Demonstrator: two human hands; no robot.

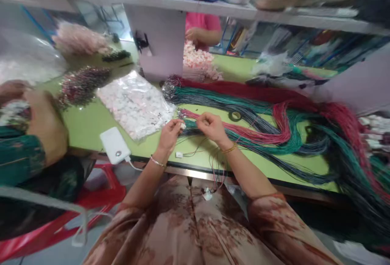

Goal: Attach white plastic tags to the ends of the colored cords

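Note:
My left hand [169,134] pinches a small white connector housing [183,126] between thumb and fingertips. Just to its right, my right hand [211,127] is closed in a pinch above the wire bundles; whatever lies in its fingertips is too small to make out. Under and beyond both hands run long pink wires [256,134] and green wires [243,137], with metal-tipped ends near my left hand. Another white connector [179,155] with thin wires attached lies near the table's front edge. Loose wires with a white piece [207,194] hang over the edge onto my lap.
A clear bag of white connectors [137,106] and a white power bank [115,145] with a cable lie to the left. Black tape [235,115] sits behind my right hand. A co-worker's arm [45,127] is at far left; another person [202,29] works across the table.

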